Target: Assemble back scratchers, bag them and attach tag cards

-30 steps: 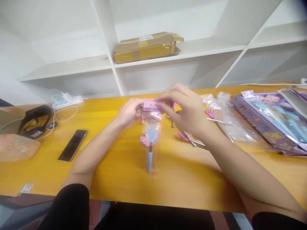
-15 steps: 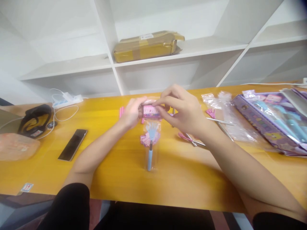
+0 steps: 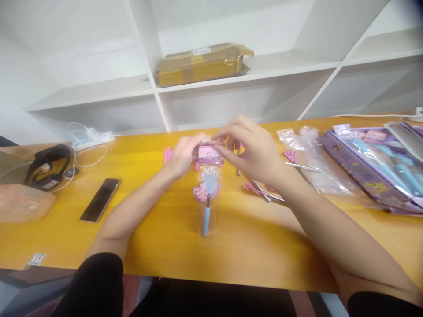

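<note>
A light blue back scratcher (image 3: 206,215) with a hand-shaped head lies in a clear plastic bag (image 3: 214,222) in front of me. A pink printed card (image 3: 209,153) shows at the bag's top end. My left hand (image 3: 183,156) is closed on the left side of this top end. Thumb and fingertips of my right hand (image 3: 249,145) pinch its upper right edge. Several small pink cards (image 3: 200,193) lie about the scratcher's head. To the right are pink back scratcher parts (image 3: 290,155) with metal rods (image 3: 306,167); pink handles (image 3: 168,155) are partly hidden behind my left hand.
A purple box (image 3: 360,176) with bagged blue scratchers stands right, beside empty clear bags (image 3: 330,176). On the left are a phone (image 3: 101,200), a black strap device (image 3: 49,167) and a power strip (image 3: 92,138). A taped parcel (image 3: 201,66) sits on the white shelf (image 3: 280,70).
My right fingertips have shifted slightly along the bag's top edge, and more of a metal rod shows beneath that hand. My left hand stays nearly in place.
</note>
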A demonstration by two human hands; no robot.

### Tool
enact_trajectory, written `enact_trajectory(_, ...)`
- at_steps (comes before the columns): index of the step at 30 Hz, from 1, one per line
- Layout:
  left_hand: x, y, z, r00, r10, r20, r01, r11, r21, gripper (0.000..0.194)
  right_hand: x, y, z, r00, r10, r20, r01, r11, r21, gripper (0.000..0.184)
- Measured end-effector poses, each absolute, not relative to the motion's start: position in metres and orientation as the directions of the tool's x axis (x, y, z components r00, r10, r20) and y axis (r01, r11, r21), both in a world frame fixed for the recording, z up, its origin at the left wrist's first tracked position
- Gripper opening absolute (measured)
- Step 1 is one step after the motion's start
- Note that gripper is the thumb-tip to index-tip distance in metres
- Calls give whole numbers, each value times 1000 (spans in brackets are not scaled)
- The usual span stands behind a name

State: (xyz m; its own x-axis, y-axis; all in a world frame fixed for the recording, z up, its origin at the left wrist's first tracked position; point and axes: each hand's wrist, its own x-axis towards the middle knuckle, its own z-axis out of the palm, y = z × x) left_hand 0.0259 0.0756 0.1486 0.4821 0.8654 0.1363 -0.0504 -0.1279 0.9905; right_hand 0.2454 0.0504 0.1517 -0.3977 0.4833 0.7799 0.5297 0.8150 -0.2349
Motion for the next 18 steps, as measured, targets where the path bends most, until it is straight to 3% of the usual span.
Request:
enact_trajectory(4,25,76,148,518,844,143,-59,-132,990,64,246,53,151,-373,513,773,561,789,-252,28)
enact_trajectory(10,26,74,150,492,862,122,30,-157,987,73,247,56,151,-382,529,758,539,793,-283,6)
enact_trajectory(14,22,77,148,532,832,157,70,-228,971,62,248,59,150,-342,506,792,559,787,-261,7)
enact_trajectory(18,19,82,144,612,781,129,110,-245,963,73,251,60,150,-331,494,804,576,781,-242,8)
